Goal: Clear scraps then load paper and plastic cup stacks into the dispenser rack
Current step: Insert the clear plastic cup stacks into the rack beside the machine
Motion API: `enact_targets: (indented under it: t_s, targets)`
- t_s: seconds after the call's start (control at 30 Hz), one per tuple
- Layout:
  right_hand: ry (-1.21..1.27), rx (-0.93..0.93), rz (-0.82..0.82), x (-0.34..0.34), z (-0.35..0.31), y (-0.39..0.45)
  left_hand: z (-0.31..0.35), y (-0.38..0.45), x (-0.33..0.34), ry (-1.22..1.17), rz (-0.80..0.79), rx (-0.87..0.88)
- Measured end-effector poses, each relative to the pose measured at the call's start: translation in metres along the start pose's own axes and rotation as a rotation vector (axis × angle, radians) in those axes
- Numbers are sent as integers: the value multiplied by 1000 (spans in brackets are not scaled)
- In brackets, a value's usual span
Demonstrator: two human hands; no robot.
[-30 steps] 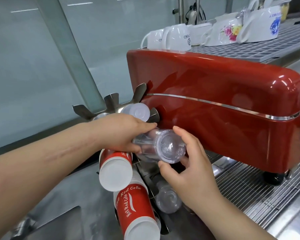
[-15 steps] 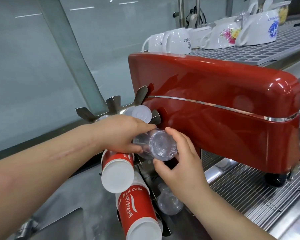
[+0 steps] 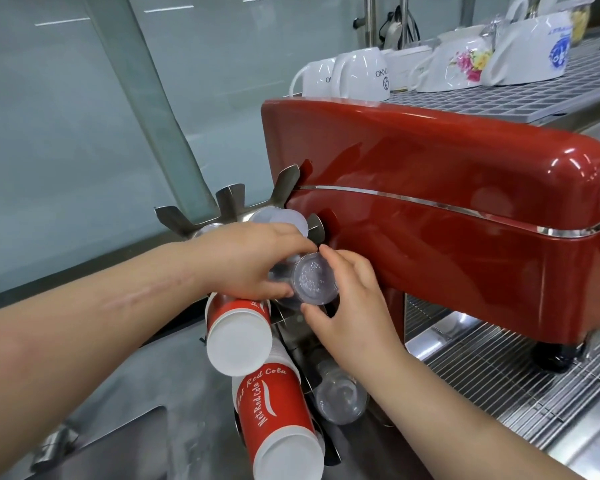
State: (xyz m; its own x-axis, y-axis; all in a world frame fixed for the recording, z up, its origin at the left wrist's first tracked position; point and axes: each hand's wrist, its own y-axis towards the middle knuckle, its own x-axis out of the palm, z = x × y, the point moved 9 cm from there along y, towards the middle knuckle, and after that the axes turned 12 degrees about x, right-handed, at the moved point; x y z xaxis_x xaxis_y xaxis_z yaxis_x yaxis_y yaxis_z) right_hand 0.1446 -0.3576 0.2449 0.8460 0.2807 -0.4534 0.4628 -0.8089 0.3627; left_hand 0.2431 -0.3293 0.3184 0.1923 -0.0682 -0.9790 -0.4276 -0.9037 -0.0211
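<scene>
A clear plastic cup stack [image 3: 314, 283] lies base-outward in the steel dispenser rack [image 3: 229, 202]. My left hand [image 3: 250, 258] wraps its side from the left. My right hand [image 3: 354, 299] pinches its base, thumb below and fingers above. Two red paper cup stacks sit in the rack's left column, the upper [image 3: 238, 334] and the lower [image 3: 278, 427]. Another clear cup stack [image 3: 340, 398] rests in the lower right slot. A white cup stack [image 3: 284, 221] shows above my left hand.
A red espresso machine [image 3: 447, 209] stands right against the rack, with upturned white mugs [image 3: 357, 76] on its top grille. A ribbed steel drain tray [image 3: 499, 382] runs under it. A glass panel [image 3: 66, 133] rises behind. A steel counter [image 3: 136, 427] lies below.
The clear cup stack has slid deeper into the rack slot. My right hand moved up and left with it, its fingers now closed over the base.
</scene>
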Motion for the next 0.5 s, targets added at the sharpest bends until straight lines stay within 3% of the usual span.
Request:
enact_targets:
  t_s: [0.23, 0.4, 0.5]
  targets:
    - [-40, 12, -70, 11, 5, 4, 1, 7, 8, 222, -132, 31]
    - [-109, 27, -57, 18, 8, 13, 12, 18, 12, 547, -94, 181]
    - [-185, 27, -56, 23, 9, 18, 10, 21, 16, 603, -103, 205]
